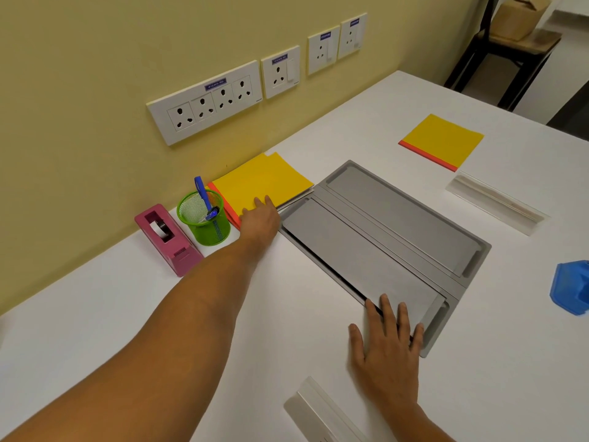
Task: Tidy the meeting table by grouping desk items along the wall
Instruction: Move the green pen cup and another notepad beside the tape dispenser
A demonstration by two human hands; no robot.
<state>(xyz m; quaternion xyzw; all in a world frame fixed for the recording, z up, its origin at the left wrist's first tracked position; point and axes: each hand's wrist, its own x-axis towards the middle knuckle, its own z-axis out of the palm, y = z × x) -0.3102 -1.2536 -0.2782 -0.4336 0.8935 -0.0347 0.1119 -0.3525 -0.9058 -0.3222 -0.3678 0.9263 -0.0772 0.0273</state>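
The left hand (259,218) lies flat, fingers straight, pressing the yellow paper stack (264,183) by the wall, just beside the green pen cup (205,223) and pink tape dispenser (167,239). The right hand (387,342) rests spread on the grey cable hatch (392,224). A second yellow pad (443,140) sits well apart on the white table (287,298).
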